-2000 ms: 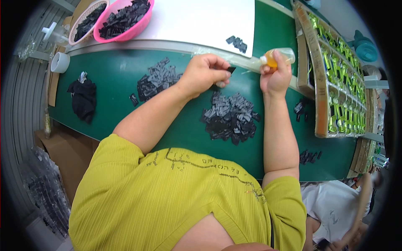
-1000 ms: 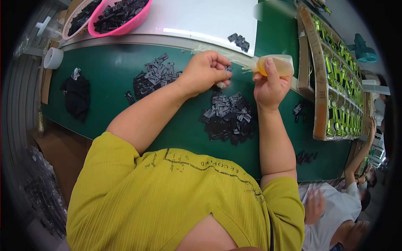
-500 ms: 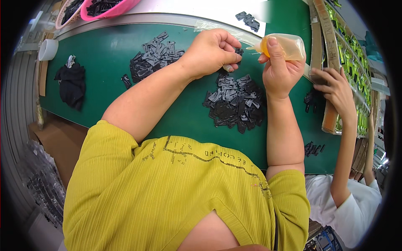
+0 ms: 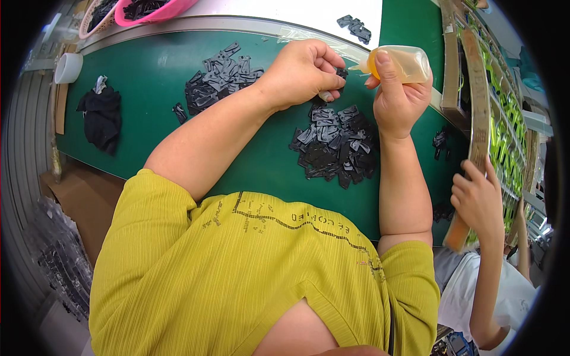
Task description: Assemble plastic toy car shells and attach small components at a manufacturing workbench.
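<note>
Our left hand (image 4: 306,71) is pinched shut on 1 small black plastic piece (image 4: 341,73), held up off the green table (image 4: 148,89) so its face meets the nozzle. Our right hand (image 4: 399,98) is wrapped tight around a soft squeeze bottle of amber liquid (image 4: 405,62), thumb along its side, tipped sideways so the nozzle points at the piece and nearly touches it. Just below both hands lies 1 heap of black pieces (image 4: 335,148), close enough to draw from; a 2nd heap (image 4: 217,80) sits to the left, apart from the first. A black cloth (image 4: 102,115) lies at the far left. At the right, another person's hand (image 4: 478,199) grips a long wooden rack (image 4: 475,118).
</note>
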`<action>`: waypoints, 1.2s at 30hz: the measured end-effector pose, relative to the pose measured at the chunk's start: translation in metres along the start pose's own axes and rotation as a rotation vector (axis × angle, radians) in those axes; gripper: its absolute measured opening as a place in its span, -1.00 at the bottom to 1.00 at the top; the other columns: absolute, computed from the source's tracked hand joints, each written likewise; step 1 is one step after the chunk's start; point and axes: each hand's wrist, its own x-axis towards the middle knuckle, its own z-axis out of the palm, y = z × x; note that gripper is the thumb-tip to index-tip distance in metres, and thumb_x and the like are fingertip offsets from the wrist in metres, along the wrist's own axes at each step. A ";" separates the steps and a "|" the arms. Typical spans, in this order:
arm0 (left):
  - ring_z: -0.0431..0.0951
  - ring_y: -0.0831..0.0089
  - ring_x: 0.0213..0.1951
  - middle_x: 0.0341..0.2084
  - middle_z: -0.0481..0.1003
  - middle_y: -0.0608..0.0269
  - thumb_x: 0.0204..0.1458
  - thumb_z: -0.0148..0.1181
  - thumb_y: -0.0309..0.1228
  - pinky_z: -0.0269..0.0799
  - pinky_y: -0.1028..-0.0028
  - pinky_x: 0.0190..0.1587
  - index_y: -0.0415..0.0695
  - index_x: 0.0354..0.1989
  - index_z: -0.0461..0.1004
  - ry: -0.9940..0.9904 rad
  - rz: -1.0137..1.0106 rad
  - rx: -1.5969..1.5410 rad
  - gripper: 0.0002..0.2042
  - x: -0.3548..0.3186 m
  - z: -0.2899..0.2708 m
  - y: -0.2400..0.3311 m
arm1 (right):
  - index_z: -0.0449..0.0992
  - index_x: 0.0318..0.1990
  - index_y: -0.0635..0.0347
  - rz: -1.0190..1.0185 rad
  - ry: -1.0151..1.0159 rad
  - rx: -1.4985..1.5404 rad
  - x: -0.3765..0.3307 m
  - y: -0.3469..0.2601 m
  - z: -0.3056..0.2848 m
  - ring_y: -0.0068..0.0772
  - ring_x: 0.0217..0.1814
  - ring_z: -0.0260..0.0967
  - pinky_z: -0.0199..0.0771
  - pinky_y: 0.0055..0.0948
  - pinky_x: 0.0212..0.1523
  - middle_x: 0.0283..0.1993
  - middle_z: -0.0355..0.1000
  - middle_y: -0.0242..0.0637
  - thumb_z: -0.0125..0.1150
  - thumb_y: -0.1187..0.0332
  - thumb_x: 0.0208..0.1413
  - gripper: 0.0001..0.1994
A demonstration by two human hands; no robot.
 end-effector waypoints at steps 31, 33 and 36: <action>0.59 0.42 -0.47 -0.43 0.56 0.03 -0.05 0.25 -0.59 0.52 0.54 -0.39 -0.44 -0.11 0.41 0.049 -0.018 -0.038 -0.68 -0.001 0.000 0.002 | 0.49 -0.24 0.27 0.105 -0.088 0.024 -0.004 -0.003 -0.011 -0.64 -0.54 0.39 0.29 -0.73 -0.63 -0.37 0.52 -0.29 0.32 0.45 0.06 -0.84; 0.59 0.42 -0.47 -0.43 0.56 0.02 -0.05 0.25 -0.60 0.52 0.54 -0.39 -0.44 -0.11 0.41 0.041 -0.020 -0.045 -0.68 0.000 -0.002 0.000 | 0.49 -0.25 0.27 0.111 -0.079 0.026 -0.004 -0.003 -0.010 -0.64 -0.53 0.39 0.29 -0.72 -0.63 -0.37 0.52 -0.30 0.33 0.45 0.06 -0.84; 0.59 0.41 -0.47 -0.42 0.56 0.02 -0.05 0.24 -0.60 0.52 0.53 -0.40 -0.44 -0.10 0.41 0.037 -0.025 -0.042 -0.68 0.000 -0.002 0.001 | 0.48 -0.24 0.27 0.116 -0.057 0.020 -0.006 -0.002 -0.005 -0.62 -0.52 0.40 0.30 -0.72 -0.63 -0.37 0.52 -0.29 0.33 0.46 0.05 -0.83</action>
